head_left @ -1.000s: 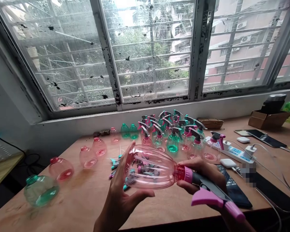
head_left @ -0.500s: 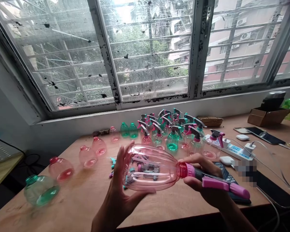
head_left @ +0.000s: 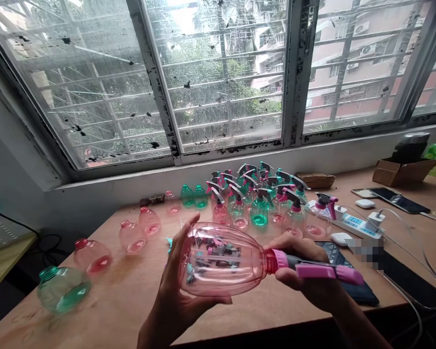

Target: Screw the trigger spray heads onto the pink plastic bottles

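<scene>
Over the wooden surface (head_left: pixel 131 295), lying sideways in mid-air: clear pink bottle (head_left: pixel 221 264). Probably light, thin-walled and springy, slick too; best cupped round the broad belly, not squeezed hard. Left grip (head_left: pixel 169 300) wrapped under that belly, thumb up the base. Right grip (head_left: pixel 307 286) clenched on the pink spray head (head_left: pixel 327 272), just behind the likely stiffer collar (head_left: pixel 276 259).

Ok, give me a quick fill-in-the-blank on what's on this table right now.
The left hand cradles a clear ____ bottle, lying sideways.
The other hand, gripping its spray head, is the person's ____ one.
The headless bottle nearest the left end of the table is ____.
Missing words: pink, right, green.
</scene>
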A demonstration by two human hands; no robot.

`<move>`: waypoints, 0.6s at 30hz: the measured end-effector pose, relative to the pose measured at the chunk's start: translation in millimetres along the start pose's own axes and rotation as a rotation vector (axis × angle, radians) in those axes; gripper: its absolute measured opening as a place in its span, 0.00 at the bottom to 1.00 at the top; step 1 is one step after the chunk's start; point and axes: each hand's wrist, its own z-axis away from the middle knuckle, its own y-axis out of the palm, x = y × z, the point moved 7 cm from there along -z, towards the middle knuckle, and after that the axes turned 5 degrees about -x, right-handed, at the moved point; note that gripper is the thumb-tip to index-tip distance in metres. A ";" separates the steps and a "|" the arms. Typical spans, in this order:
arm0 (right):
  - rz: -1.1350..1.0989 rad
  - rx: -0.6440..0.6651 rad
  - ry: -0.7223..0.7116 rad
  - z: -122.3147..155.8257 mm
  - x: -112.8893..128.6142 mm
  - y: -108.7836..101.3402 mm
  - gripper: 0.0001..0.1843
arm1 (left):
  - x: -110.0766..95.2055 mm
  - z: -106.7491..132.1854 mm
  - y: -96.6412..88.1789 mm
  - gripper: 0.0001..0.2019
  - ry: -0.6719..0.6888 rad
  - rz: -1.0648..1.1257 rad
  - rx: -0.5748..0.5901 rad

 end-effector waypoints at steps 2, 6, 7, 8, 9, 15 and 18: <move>-0.086 0.003 0.067 1.6 -6.1 0.5 0.17 | -0.3 -0.6 0.1 0.53 0.002 -0.012 -0.009; -0.382 0.030 0.195 6.2 -20.8 5.4 0.23 | -0.9 -1.6 -0.2 0.54 -0.024 0.063 -0.060; -0.425 0.027 0.207 6.7 -23.0 5.8 0.24 | -0.7 -1.6 0.0 0.54 -0.037 0.106 -0.074; -0.452 0.021 0.209 6.9 -24.2 5.7 0.24 | -0.4 -1.4 0.5 0.54 -0.051 0.148 -0.081; -0.464 0.007 0.208 6.9 -24.9 4.9 0.24 | -0.1 -1.2 1.0 0.54 -0.062 0.180 -0.087; -0.390 -0.001 0.183 7.0 -21.1 3.6 0.21 | 1.2 0.4 -0.3 0.53 -0.041 0.163 -0.132; -0.350 -0.038 0.153 6.0 -16.8 1.6 0.19 | 3.4 0.9 1.6 0.55 -0.072 0.163 -0.123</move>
